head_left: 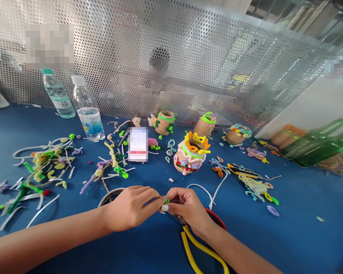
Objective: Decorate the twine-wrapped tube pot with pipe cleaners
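Over the front of the blue table, my left hand (133, 207) and my right hand (191, 211) meet fingertip to fingertip. Both are closed in a pinch on a small bit of green pipe cleaner (167, 200), mostly hidden by the fingers. Behind my left wrist lies a round ring-shaped thing (103, 199), partly covered. A pair of pliers with yellow handles (204, 249) rests beneath my right hand, its head out of sight. Beyond my hands stands a jar wrapped in brown twine (185, 161), trimmed with orange, yellow, pink and green pipe cleaner.
Two water bottles (90, 118) stand back left. A phone (138, 146) is near the middle. Pipe cleaner scraps and white strips (45, 163) litter the left. A yellow cutter (241, 171) lies right, near green glass bottles (311, 148). A perforated metal screen (117, 57) closes the back.
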`<act>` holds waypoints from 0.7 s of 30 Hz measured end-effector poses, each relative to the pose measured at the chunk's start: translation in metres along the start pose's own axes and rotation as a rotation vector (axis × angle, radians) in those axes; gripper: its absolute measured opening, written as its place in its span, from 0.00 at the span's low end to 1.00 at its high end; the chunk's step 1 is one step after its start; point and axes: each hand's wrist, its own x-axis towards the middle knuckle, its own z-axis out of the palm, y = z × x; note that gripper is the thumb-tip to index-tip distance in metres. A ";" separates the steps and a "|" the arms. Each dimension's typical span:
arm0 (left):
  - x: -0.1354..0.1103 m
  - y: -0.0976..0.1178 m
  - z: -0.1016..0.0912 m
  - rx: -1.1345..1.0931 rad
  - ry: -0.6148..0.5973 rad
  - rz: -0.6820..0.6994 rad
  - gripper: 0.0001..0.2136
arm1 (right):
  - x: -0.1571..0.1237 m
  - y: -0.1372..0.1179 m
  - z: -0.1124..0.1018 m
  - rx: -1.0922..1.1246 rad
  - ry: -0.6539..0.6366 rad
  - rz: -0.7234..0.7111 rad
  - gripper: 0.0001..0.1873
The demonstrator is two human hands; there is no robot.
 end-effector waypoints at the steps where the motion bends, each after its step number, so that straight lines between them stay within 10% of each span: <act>1: 0.000 0.000 0.001 -0.025 -0.003 -0.039 0.11 | 0.000 0.000 0.001 0.000 0.000 -0.003 0.17; 12: -0.003 0.000 0.010 -0.303 0.174 -0.267 0.09 | 0.000 0.010 -0.009 0.053 -0.089 -0.061 0.11; 21: -0.001 -0.001 0.002 -0.184 0.110 -0.166 0.08 | 0.001 0.009 -0.012 -0.011 -0.074 -0.033 0.14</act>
